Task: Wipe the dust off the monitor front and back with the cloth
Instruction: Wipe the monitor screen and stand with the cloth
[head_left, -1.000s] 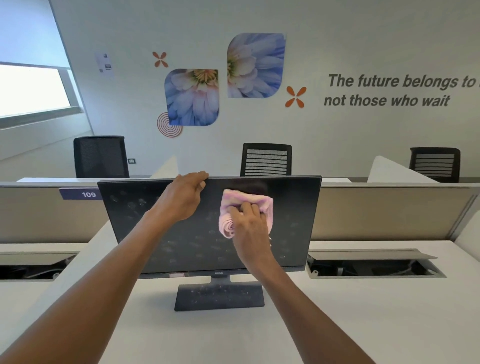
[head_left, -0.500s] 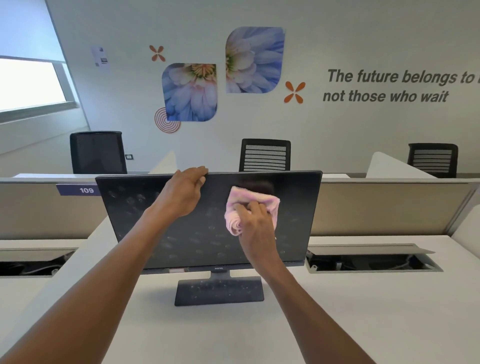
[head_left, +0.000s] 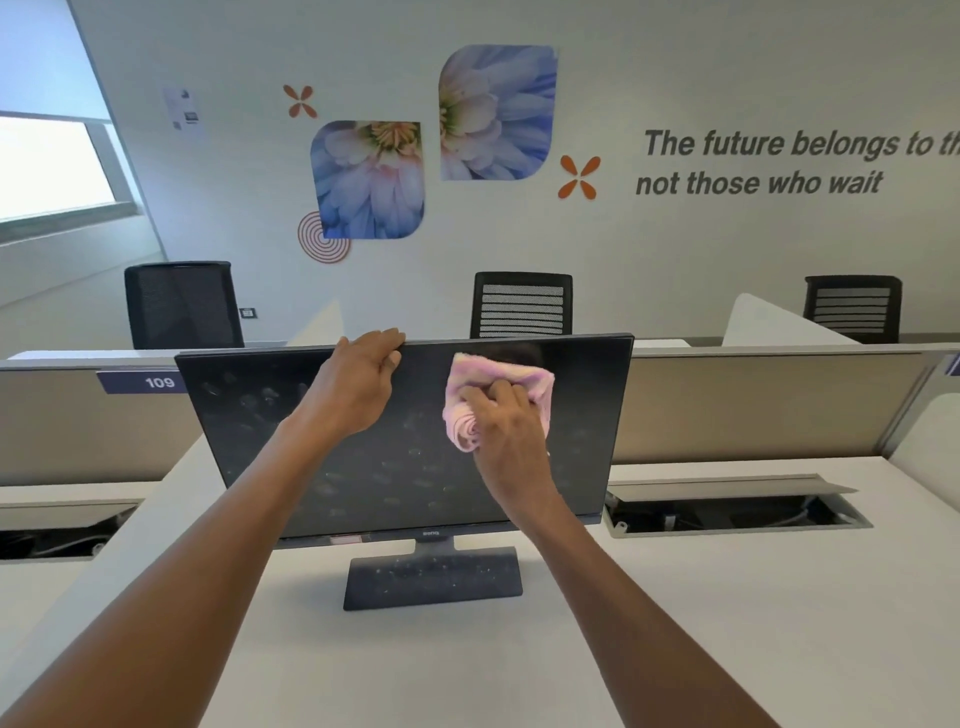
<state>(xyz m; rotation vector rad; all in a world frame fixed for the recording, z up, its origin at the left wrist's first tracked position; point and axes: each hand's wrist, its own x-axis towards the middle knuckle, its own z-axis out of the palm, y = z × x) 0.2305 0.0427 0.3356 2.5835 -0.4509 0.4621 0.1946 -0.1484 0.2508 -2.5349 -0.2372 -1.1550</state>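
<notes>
- Two bare forearms reaching forward from the near edge over the white desk (head_left: 675, 623), one from each side.
- Standing on that desk: one dark monitor (head_left: 582, 415), upright and tilted slightly back, its rectangular base (head_left: 434, 577) speckled with dust.
- Showing pale dust smudges across the left and lower screen; looking cleaner on the upper right.
- Left hand (head_left: 358, 384) gripping the monitor's top edge left of centre, fingers (head_left: 384, 336) curling over the rim, thumb lying against the screen face.
- Right hand (head_left: 506, 421) pressing one bunched pink cloth (head_left: 485, 374) against the upper middle of the screen, fingers bent and spread narrowly over the fabric, holding it to the glass.
- Cloth bulging out above and to the left of the right hand, its top sitting just under the monitor's upper rim.
- Lying open in the desk to the right of the monitor: one cable tray (head_left: 737, 512), flap raised; a second recess (head_left: 57, 530) partly showing on the left.
- Running behind the monitor: a beige partition (head_left: 753, 405) carrying a plate reading 109 (head_left: 150, 383).
- Standing beyond the partition: three black office chairs (head_left: 522, 304), well apart.
- Hanging on the far wall: two blue flower panels (head_left: 496, 111), three small orange marks and grey lettering (head_left: 769, 163).
</notes>
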